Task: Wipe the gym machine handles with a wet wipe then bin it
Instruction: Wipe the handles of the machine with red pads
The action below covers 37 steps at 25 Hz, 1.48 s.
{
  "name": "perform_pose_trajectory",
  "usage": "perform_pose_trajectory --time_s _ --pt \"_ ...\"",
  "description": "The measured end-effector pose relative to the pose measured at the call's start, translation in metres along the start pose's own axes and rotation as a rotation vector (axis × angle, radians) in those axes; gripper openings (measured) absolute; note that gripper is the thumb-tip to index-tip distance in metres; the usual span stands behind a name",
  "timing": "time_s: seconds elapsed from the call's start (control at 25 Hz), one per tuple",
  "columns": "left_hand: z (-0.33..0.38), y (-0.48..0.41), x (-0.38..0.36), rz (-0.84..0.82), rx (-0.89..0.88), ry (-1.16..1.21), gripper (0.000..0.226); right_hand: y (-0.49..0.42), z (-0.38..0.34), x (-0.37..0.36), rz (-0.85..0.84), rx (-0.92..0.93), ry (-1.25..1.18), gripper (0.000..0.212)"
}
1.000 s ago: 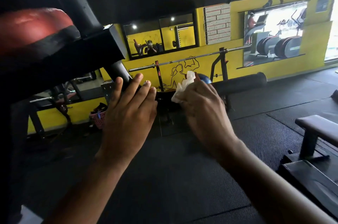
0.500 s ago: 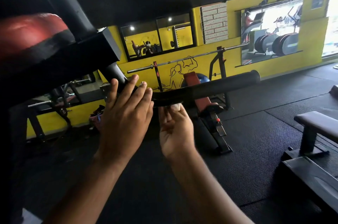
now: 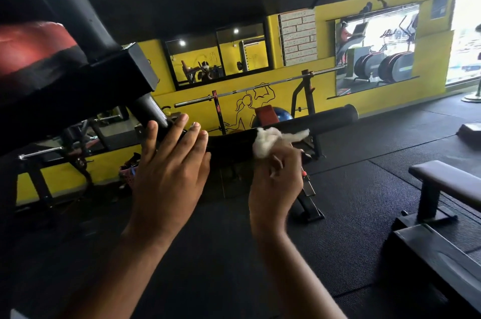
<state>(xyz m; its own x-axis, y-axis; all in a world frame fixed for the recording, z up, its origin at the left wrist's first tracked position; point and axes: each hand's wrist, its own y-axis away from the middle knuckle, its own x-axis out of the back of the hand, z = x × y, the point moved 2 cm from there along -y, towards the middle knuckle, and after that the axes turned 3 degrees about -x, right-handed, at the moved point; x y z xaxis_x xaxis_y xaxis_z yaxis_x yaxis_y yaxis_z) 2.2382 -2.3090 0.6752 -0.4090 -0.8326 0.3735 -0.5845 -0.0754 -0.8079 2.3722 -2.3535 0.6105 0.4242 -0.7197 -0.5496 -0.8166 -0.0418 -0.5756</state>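
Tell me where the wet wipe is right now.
In the head view the wet wipe sits just right of centre, pinched in the right hand against the black handle, with the left hand resting on the handle to its left.

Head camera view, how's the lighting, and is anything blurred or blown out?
Head view: the window at far right is blown out white; the machine frame at upper left and the floor are underexposed; the right hand and wet wipe are slightly motion-blurred, the left hand sharper; the wide-angle lens tilts the yellow wall.
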Motion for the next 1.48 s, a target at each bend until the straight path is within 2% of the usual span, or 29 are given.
perform_pose_trajectory --time_s 0.08,0.12,0.16,0.24,0.36,0.48,0.56,0.72,0.84,1.0,1.08,1.2,1.36,1.48 --pt "0.000 0.000 0.000 -0.007 -0.001 0.006 0.036 -0.013 0.003 0.003 -0.054 0.305 0.306 0.011" --pt "0.000 0.000 0.000 -0.007 0.000 0.003 0.036 -0.018 0.005 0.006 -0.053 0.339 0.349 0.010" --pt "-0.001 0.000 0.000 -0.008 0.002 -0.004 0.036 -0.021 0.003 0.008 -0.041 0.297 0.336 0.011" --pt "0.001 0.001 -0.001 -0.015 0.000 -0.010 0.036 -0.021 0.001 0.010 -0.120 0.250 0.323 0.013" --pt "0.002 0.001 -0.003 -0.014 0.001 0.000 0.036 -0.018 0.000 0.009 -0.286 0.443 0.544 0.021" --pt "0.004 0.001 -0.003 -0.011 0.014 0.010 0.036 -0.024 -0.009 0.007 -0.346 0.456 0.586 0.023" --pt "0.005 0.001 -0.004 -0.004 0.010 0.017 0.035 -0.034 -0.020 0.003 -0.532 0.582 0.723 0.031" --pt "0.006 0.000 -0.005 0.021 0.009 0.029 0.033 -0.065 -0.051 -0.005 -0.754 0.475 0.941 0.034" --pt "0.011 0.000 -0.007 0.025 0.010 0.049 0.033 -0.087 -0.054 -0.015 -1.024 0.531 1.012 0.033" --pt "0.013 -0.002 -0.010 0.024 0.014 0.071 0.033 -0.128 -0.054 -0.027 -1.160 0.341 1.044 0.018" --pt "0.015 -0.002 -0.011 0.034 0.016 0.086 0.031 -0.126 -0.056 -0.036 -1.269 0.428 1.059 0.017" --pt "0.017 -0.004 -0.012 0.037 0.021 0.094 0.032 -0.133 -0.059 -0.040 -1.299 0.443 1.173 0.019" --pt "0.021 -0.007 -0.013 0.021 0.020 0.108 0.032 -0.130 -0.058 -0.042 -1.351 0.521 1.161 0.020" --pt "0.022 -0.008 -0.015 0.016 0.016 0.126 0.032 -0.127 -0.055 -0.022 -1.125 0.435 1.164 0.019"
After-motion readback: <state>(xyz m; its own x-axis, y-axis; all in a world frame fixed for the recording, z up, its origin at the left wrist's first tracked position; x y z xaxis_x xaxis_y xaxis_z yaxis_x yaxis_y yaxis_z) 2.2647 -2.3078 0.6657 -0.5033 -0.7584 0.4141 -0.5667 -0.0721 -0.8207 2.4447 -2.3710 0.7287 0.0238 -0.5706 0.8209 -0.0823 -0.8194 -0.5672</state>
